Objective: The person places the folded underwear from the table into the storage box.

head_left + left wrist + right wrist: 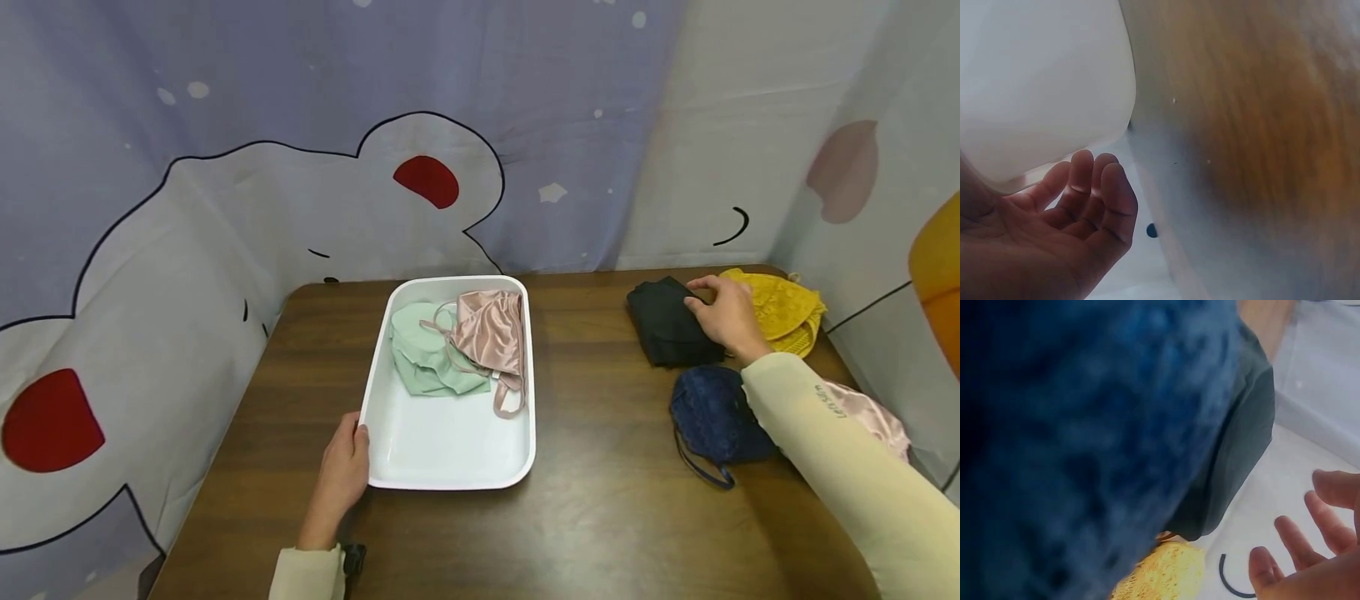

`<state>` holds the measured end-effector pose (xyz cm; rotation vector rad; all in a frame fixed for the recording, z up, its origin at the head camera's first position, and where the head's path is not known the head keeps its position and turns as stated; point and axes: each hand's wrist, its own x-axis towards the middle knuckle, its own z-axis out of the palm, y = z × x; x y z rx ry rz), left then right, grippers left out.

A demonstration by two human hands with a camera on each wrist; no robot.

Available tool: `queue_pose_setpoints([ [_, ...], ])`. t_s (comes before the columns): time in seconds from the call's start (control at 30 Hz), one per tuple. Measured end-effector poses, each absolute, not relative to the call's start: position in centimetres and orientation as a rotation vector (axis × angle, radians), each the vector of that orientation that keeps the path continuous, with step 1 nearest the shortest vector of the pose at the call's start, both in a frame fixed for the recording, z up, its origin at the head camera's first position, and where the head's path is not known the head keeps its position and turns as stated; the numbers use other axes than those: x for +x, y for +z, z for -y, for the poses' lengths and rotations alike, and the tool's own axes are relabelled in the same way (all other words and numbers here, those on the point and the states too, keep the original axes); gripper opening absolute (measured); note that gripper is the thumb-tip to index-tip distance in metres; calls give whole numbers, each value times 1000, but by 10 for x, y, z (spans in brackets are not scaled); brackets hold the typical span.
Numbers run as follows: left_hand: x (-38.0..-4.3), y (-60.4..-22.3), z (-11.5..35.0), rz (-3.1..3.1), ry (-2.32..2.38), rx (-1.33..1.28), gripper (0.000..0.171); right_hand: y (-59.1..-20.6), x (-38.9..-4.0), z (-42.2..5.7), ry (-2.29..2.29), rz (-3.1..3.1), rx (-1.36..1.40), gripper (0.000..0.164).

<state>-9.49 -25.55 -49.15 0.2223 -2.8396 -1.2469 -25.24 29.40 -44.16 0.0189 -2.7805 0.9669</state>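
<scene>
My left hand (347, 460) grips the left rim of a white plastic tray (450, 454), thumb over the edge; in the left wrist view its fingers (1082, 172) curl beside the tray wall. Inside the tray lie a mint green cloth piece (431, 358) and a pink satin drawstring pouch (489, 329). At the right, my right hand (726, 315) reaches over a black folded cloth item (663, 325), fingers spread and loosely bent. In the right wrist view those fingers (1297, 544) hold nothing and look apart from the dark cloth (1241, 431).
Behind the right hand lies a yellow textured pouch (783, 312). A dark blue velvety pouch (712, 412) with a cord sits nearer, and a pink satin item (870, 412) is partly behind the sleeve. A printed curtain (555, 150) borders the wooden table (600, 500).
</scene>
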Motion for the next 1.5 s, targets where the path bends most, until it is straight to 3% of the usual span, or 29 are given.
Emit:
queue_pose_setpoints([
  [0.77, -96, -495, 257, 2843, -1268, 234, 33, -457, -265, -313, 828, 3236, -65, 39],
  [1.2, -96, -494, 257, 2854, -1267, 226, 31, -459, -263, -308, 784, 3262, -113, 37],
  [1.5, -95, -492, 258, 2864, -1263, 237, 32, -460, -264, -305, 832, 3229, -38, 26],
])
